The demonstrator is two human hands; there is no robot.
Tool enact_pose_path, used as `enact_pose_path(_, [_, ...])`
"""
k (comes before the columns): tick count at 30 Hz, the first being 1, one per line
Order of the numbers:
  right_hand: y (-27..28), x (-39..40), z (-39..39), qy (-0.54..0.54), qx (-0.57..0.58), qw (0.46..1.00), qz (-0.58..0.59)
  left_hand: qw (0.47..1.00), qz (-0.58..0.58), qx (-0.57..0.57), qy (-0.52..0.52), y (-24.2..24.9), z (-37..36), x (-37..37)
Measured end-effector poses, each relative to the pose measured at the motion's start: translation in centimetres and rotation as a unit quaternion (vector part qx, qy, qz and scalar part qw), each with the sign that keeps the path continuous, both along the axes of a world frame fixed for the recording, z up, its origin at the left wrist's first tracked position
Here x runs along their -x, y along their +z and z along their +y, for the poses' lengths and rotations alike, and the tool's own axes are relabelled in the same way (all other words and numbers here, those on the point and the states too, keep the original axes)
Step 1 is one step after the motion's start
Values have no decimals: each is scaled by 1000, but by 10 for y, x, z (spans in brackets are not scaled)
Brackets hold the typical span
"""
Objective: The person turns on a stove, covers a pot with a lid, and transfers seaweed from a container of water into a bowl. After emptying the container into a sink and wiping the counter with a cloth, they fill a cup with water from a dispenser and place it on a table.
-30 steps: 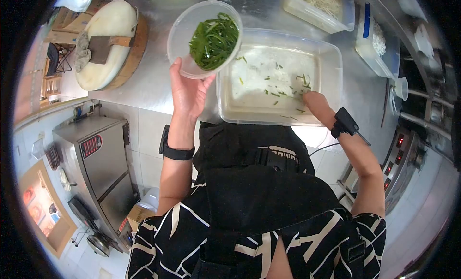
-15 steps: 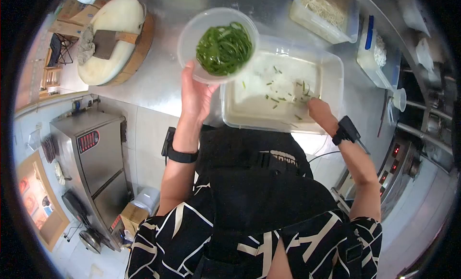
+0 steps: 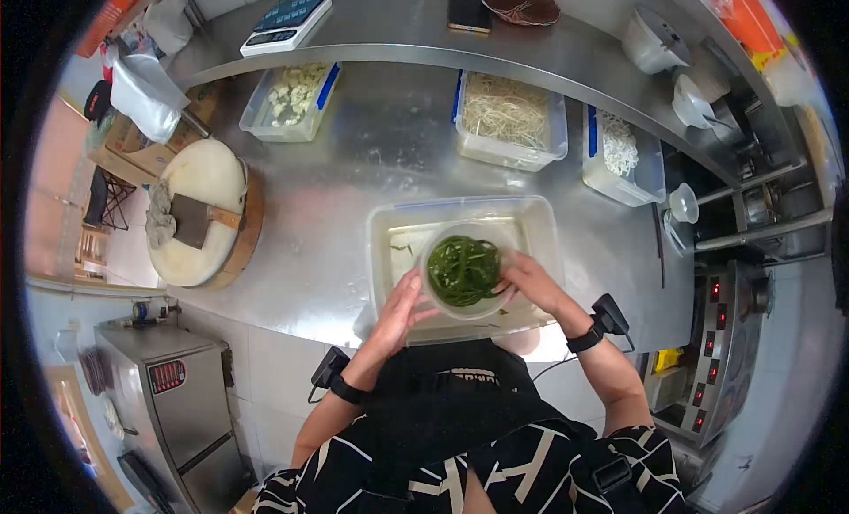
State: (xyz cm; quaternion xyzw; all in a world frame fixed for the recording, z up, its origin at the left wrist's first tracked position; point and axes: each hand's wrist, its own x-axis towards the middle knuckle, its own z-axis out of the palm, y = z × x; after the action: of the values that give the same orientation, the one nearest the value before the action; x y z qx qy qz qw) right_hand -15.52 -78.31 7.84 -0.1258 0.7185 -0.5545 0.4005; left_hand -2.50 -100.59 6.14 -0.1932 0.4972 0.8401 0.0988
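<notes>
My left hand (image 3: 402,312) grips a round clear plastic bowl (image 3: 473,229) by its left side. Inside lies a heap of shiny green strips (image 3: 462,271). From the right, my right hand (image 3: 531,284) reaches over the bowl's rim, its closed fingertips against the strips; the exact hold is partly hidden. Under the bowl stands a rectangular clear plastic bin (image 3: 541,220) on the steel counter. A few green scraps show on its floor, and the bowl covers much of the rest.
A round chopping block (image 3: 199,174) with a cleaver (image 3: 188,220) stands left. Along the back are tubs of white florets (image 3: 294,94), bean sprouts (image 3: 504,112) and white strips (image 3: 616,147). Above runs a shelf (image 3: 389,50) with a scale (image 3: 286,23). Right is a cooker (image 3: 716,337).
The bowl has come down and right, from above the bin's left corner to over its middle. My right hand has left the bin floor and moved to the bowl. The view has tilted up.
</notes>
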Motion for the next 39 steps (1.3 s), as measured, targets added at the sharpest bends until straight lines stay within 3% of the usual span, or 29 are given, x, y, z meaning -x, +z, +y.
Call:
enact_pose_path(6, [4, 24, 33, -40, -57, 994, 79, 991, -10, 51, 125, -1, -25, -13])
enact_pose_path(8, [10, 22, 42, -67, -56, 992, 90, 963, 35, 183, 196, -21, -38, -24])
enact_pose_path(11, [18, 32, 56, -165, -40, 980, 107, 933, -17, 275, 231, -47, -42, -36])
enact_pose_path(14, [8, 51, 86, -238, -41, 966, 89, 952, -52, 267, 143, -63, -36, -43])
enact_pose_path(16, [0, 62, 105, -373, 54, 925, 43, 948, -60, 264, 165, -68, -28, -45])
enact_pose_path(18, [-24, 78, 133, -379, 57, 923, 39, 920, -20, 351, 174, -77, -30, -42])
enact_pose_path(20, [-56, 92, 158, -382, 63, 921, 35, 917, -33, 357, 176, -77, -29, -39])
enact_pose_path(22, [-90, 102, 174, -433, -10, 901, -4, 913, -44, 364, 178, -80, -30, -37])
enact_pose_path(26, [-129, 96, 178, -443, 8, 895, -42, 914, -48, 349, 201, -79, -26, -37])
enact_pose_path(28, [-145, 80, 179, -472, 140, 857, -149, 912, -77, 336, 221, -77, -16, -43])
enact_pose_path(30, [-124, 43, 150, -363, 94, 916, -143, 910, -87, 322, 245, -80, -1, -52])
enact_pose_path(32, [-91, 25, 112, -331, 17, 942, -52, 889, -112, 357, 265, -75, 17, -60])
enact_pose_path(33, [-91, 30, 117, -315, 22, 947, -60, 880, -128, 354, 289, -71, 25, -61])
enact_pose_path(35, [-96, 46, 129, -176, 17, 983, -56, 856, -144, 368, 334, -73, 40, -66])
enact_pose_path(39, [-85, 51, 106, -122, 15, 992, 25, 841, -169, 349, 377, -73, 61, -97])
